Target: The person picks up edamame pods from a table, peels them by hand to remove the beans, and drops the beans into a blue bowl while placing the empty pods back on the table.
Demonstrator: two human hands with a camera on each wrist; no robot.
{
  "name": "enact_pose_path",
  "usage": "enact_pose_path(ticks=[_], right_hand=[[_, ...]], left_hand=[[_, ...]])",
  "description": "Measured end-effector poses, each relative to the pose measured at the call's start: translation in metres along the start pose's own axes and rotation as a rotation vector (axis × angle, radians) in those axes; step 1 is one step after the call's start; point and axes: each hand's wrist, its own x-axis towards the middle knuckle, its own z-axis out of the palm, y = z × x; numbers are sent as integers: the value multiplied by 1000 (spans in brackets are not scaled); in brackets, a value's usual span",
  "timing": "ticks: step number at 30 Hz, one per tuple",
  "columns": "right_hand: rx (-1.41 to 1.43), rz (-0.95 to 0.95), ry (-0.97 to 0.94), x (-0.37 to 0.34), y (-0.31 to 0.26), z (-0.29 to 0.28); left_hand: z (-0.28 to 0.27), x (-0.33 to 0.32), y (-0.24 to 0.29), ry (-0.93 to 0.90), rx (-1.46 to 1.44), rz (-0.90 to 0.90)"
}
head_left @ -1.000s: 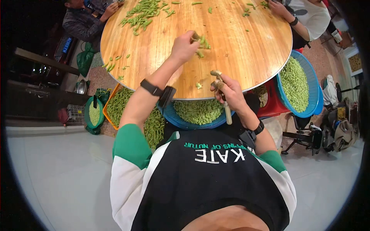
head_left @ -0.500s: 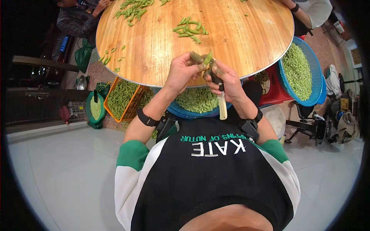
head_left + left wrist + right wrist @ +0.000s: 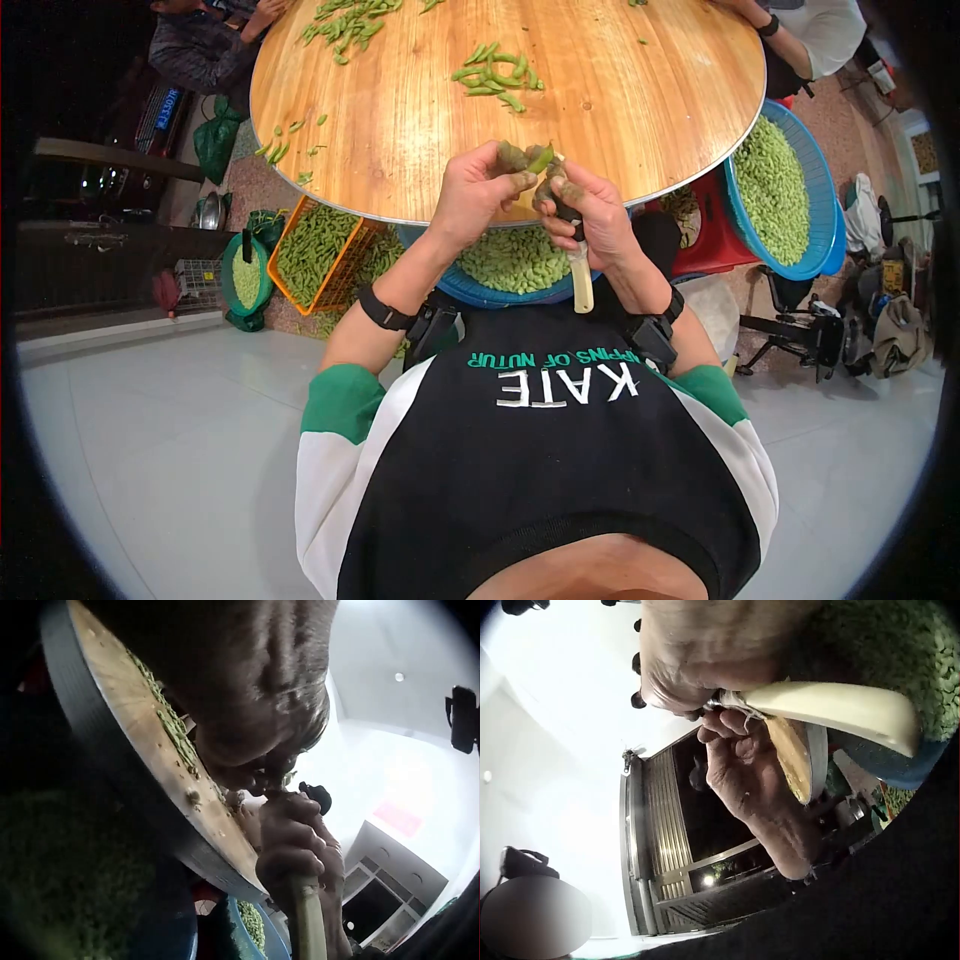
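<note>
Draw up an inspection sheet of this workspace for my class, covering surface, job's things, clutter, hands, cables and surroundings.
Surface: wooden table, curved edge, bare wood between groups of pods.
Job's things: green pod; pale-handled tool, working end unclear; pod cluster in front of the hands.
Clutter: stray pods and small scraps near the table's left edge.
Hands: left hand pinches the pod; right hand grips the tool.
Cables: nothing seen.
Surroundings: blue basin of beans below the near edge; orange crate of pods, left; blue basket of beans, right.
</note>
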Motion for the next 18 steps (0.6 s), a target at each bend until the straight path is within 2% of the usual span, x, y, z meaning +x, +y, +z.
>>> enact_pose_path(ticks=[2, 3, 5, 6, 8, 12, 14, 15, 16, 18], right_hand=[[-34, 6, 4, -1, -3, 1], [-35, 7, 4, -1, -4, 1], [26, 54, -28, -1, -6, 0], [25, 57, -29, -2, -7, 1], [186, 112, -135, -2, -9, 1], [277, 155, -147, 1, -4, -9], [372, 154, -71, 4, -3, -8], [358, 148, -81, 4, 0, -10], [356, 150, -82, 4, 0, -11], [384, 170, -114, 2, 1, -9]], left_hand=[[-1, 0, 2, -64, -184, -93], [-4, 1, 2, -64, -185, -92], [-11, 5, -2, -156, -384, -262], [-12, 5, -3, -153, -386, -262], [-15, 6, -4, -283, -637, -376], [-15, 7, -12, -350, -721, -396], [-7, 7, -13, -140, 82, 183], [-2, 1, -4, -83, 330, 245], [0, -1, 2, -80, 329, 247], [0, -7, 12, -9, 918, 599]])
